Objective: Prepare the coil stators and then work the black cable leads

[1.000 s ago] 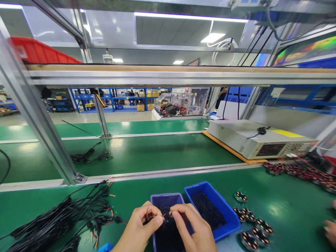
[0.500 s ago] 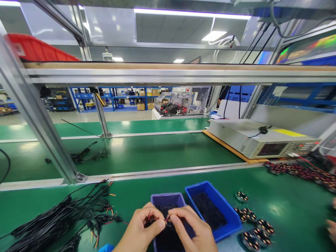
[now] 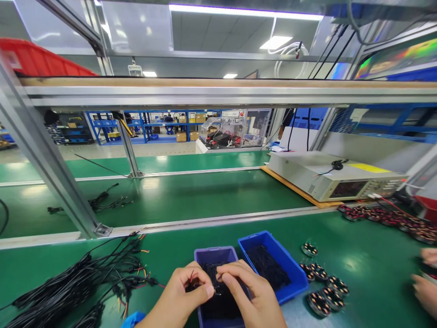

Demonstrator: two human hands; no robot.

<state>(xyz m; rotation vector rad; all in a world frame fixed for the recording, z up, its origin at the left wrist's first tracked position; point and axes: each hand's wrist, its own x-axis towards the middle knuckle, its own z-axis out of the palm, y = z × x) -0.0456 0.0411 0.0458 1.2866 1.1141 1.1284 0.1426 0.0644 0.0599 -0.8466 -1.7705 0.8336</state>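
My left hand (image 3: 182, 298) pinches thin red and black wire ends (image 3: 192, 279) over the purple bin (image 3: 213, 255). My right hand (image 3: 254, 296) meets it fingertip to fingertip, pinching a small black piece at the same wire ends; what it is I cannot make out. The purple bin holds many short black pieces. A blue bin (image 3: 273, 250) with similar black pieces stands just to its right. A heap of black cables (image 3: 71, 284) with coloured bare ends lies at my left, and the wire in my left hand seems to lead from it.
Several round copper-wound coils (image 3: 322, 284) lie right of the blue bin, more in a row (image 3: 385, 218) before a beige test instrument (image 3: 336, 177). Another person's hands (image 3: 426, 282) work at the right edge. A cable bundle (image 3: 102, 200) rides the conveyor belt behind an aluminium post (image 3: 51, 168).
My fingertips have closed together over the purple bin. The cable bundle on the conveyor has drifted left. The other person's hands have come further into view at the right.
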